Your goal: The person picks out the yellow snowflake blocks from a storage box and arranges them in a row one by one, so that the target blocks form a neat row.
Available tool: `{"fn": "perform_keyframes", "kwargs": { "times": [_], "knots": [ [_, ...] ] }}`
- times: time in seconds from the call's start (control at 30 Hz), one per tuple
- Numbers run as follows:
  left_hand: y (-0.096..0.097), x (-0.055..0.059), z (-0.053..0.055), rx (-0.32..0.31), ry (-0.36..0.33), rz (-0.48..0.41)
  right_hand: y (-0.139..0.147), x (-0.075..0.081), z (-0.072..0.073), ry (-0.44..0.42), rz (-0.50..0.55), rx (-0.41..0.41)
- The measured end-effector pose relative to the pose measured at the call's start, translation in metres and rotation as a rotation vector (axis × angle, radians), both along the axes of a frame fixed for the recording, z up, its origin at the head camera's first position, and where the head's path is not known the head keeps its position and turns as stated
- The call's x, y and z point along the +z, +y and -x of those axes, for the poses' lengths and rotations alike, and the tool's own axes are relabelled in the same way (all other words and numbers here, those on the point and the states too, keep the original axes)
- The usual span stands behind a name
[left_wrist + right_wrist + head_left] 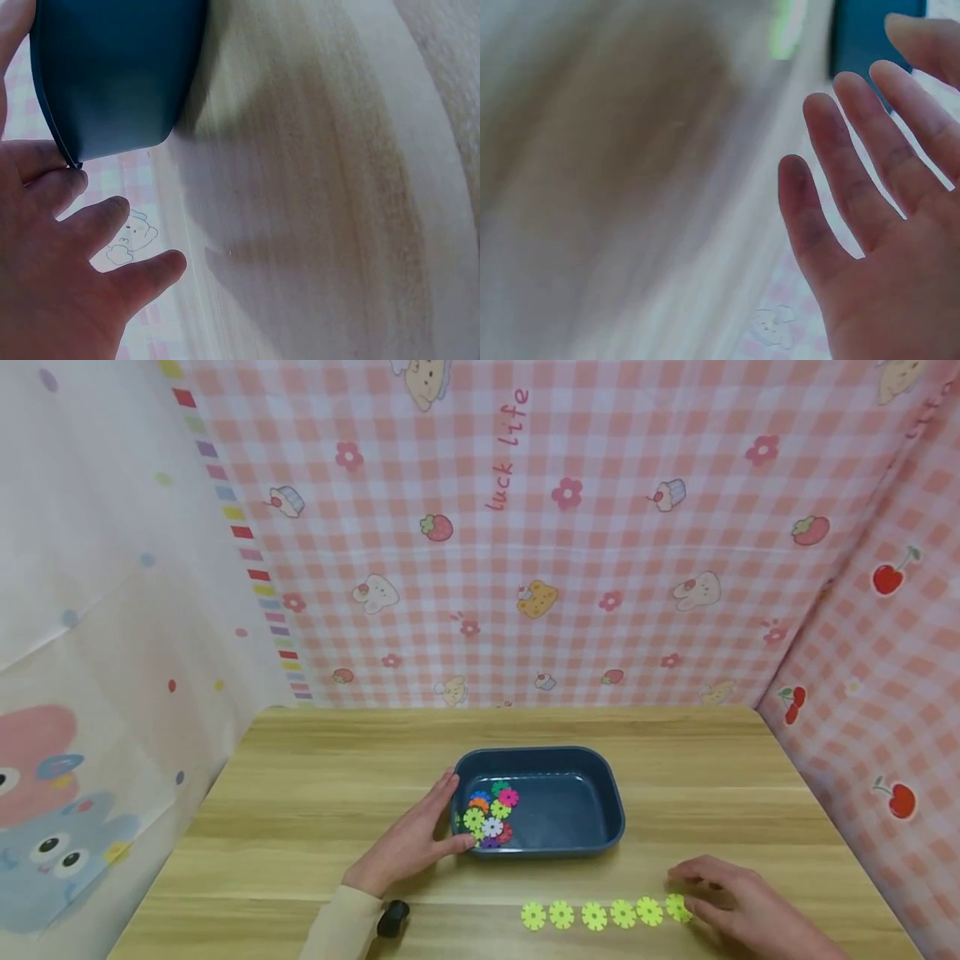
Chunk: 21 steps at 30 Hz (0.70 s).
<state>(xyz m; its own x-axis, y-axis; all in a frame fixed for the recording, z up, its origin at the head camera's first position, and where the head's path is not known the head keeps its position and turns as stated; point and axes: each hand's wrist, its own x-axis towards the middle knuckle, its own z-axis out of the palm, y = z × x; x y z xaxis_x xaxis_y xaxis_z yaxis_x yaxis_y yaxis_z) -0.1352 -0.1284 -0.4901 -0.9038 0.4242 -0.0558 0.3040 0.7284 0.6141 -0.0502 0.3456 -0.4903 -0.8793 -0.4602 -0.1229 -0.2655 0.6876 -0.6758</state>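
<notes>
Leftward from the right grip [738, 897] stretch six yellow-green discs [622, 913].

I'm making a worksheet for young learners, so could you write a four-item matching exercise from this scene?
1. left hand
2. right hand
3. white disc
4. container

A. dark blue
B. at the right end of the row of yellow-green discs
C. lying in the container
D. holding the container's left end

Pairs: 1-D, 2-B, 3-C, 4-A
</notes>
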Motion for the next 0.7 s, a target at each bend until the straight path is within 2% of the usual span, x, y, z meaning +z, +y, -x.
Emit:
{"fn": "perform_keyframes", "kwargs": {
  "times": [0.1, 0.3, 0.5, 0.7],
  "knots": [
    [0.0, 0.0, 0.0, 0.002, 0.001, -0.005, -0.009, 0.01, 0.0, 0.094, -0.013, -0.074],
    [0.0, -0.001, 0.0, 0.017, -0.005, 0.003, -0.035, 0.026, 0.001, 0.37, 0.027, -0.164],
    [0.0, -0.001, 0.0, 0.025, 0.009, 0.013, -0.065, 0.038, 0.011, 0.504, 0.093, -0.16],
    [-0.001, 0.001, -0.001, 0.016, 0.068, 0.053, -0.092, 0.045, 0.025, 0.594, 0.165, -0.097]
  ]
}}
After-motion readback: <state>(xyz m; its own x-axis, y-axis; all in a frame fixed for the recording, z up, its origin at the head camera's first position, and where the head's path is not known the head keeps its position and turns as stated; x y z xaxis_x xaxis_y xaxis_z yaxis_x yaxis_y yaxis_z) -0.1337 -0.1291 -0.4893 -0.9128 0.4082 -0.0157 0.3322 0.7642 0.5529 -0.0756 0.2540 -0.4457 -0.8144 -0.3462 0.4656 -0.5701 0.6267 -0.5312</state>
